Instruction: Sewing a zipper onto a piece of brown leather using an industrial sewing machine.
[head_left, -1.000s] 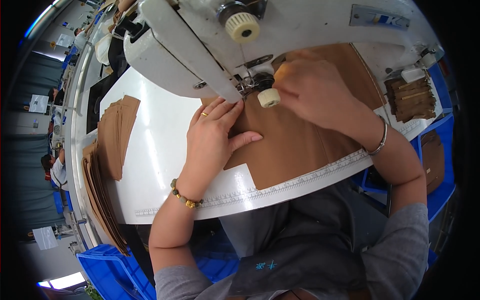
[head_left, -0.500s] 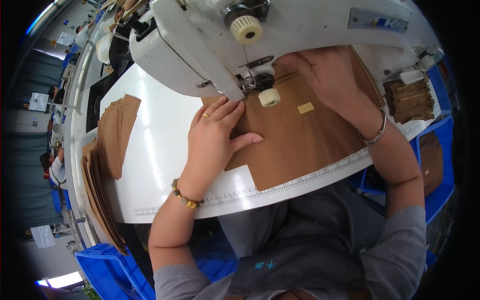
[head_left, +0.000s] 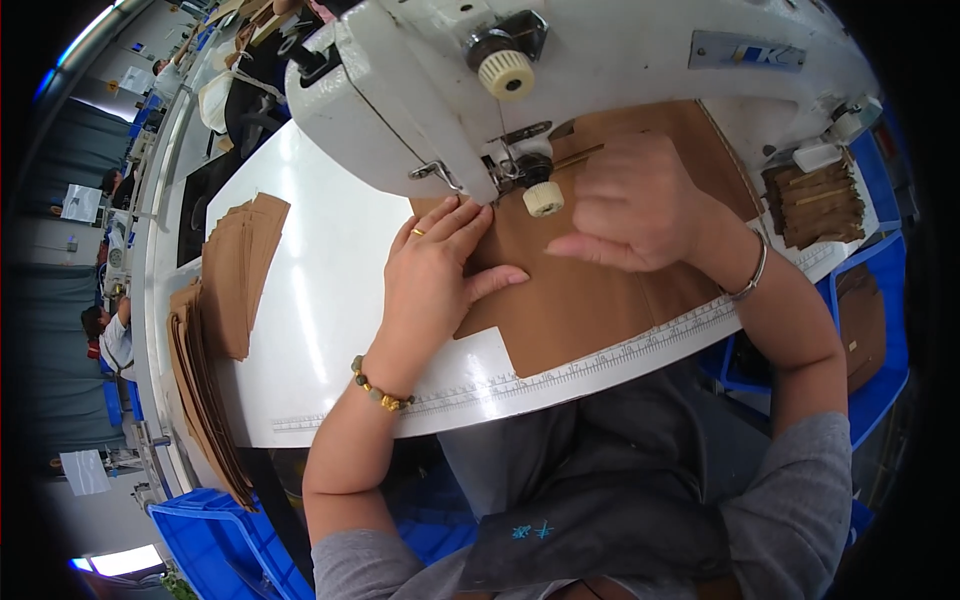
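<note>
A wide brown fabric piece (head_left: 585, 315) lies under the sewing machine's needle area (head_left: 510, 175). Flat on its left part rests my left hand (head_left: 435, 270), fingertips close by the presser foot and thumb stretched to the right. My right hand (head_left: 640, 205) is over the fabric, right of the needle; its thumb points left and its fingers curl downward. Motion smears these fingers, and their tips are hidden, so I cannot tell whether they grip anything. Behind the needle area, near my right hand's fingers, shows a narrow slit-like strip (head_left: 580, 156) on the fabric.
Stacked brown pieces (head_left: 240, 275) lie on the left, with more (head_left: 200, 400) draping over the table edge. A folded brown bundle (head_left: 815, 203) sits far right. Blue bins stand at lower left (head_left: 225, 540) and right (head_left: 880, 380). A printed ruler (head_left: 620, 350) follows the front edge.
My right hand has drawn back from behind the needle toward me and now covers the small yellow label on the fabric. My left hand has stayed almost in place.
</note>
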